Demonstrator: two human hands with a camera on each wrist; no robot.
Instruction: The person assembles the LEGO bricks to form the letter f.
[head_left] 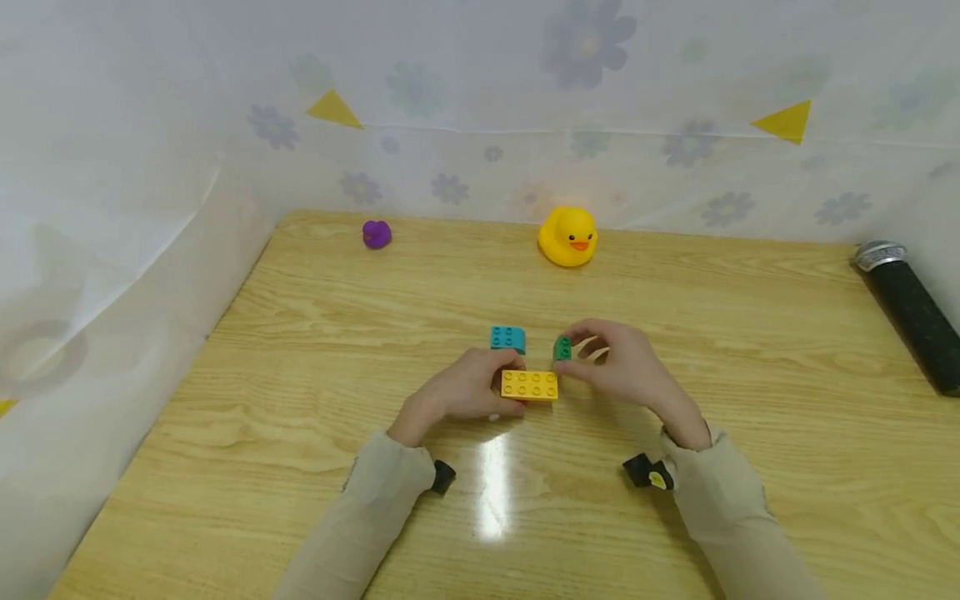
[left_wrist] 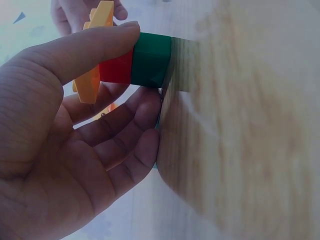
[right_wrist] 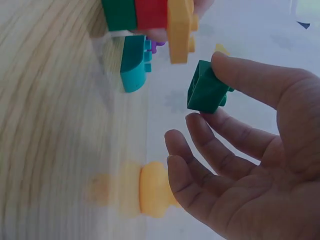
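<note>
My left hand [head_left: 476,385] grips a stack of toy building bricks between thumb and fingers. On top of it lies a long yellow brick [head_left: 529,385]; in the left wrist view a red brick [left_wrist: 116,69] sits under it and a green brick [left_wrist: 151,59] at the bottom, by the table. My right hand [head_left: 626,362] pinches a small green brick [right_wrist: 207,87] between thumb and index finger, raised off the table, just right of the yellow brick. A teal brick with a curved side [head_left: 507,338] rests on the table beyond the left hand.
At the table's back edge stand a small purple duck [head_left: 377,234] and a larger yellow rubber duck [head_left: 568,237]. A black microphone [head_left: 911,317] lies at the right. Flowered white sheeting [head_left: 465,108] hangs behind the wooden table [head_left: 300,350].
</note>
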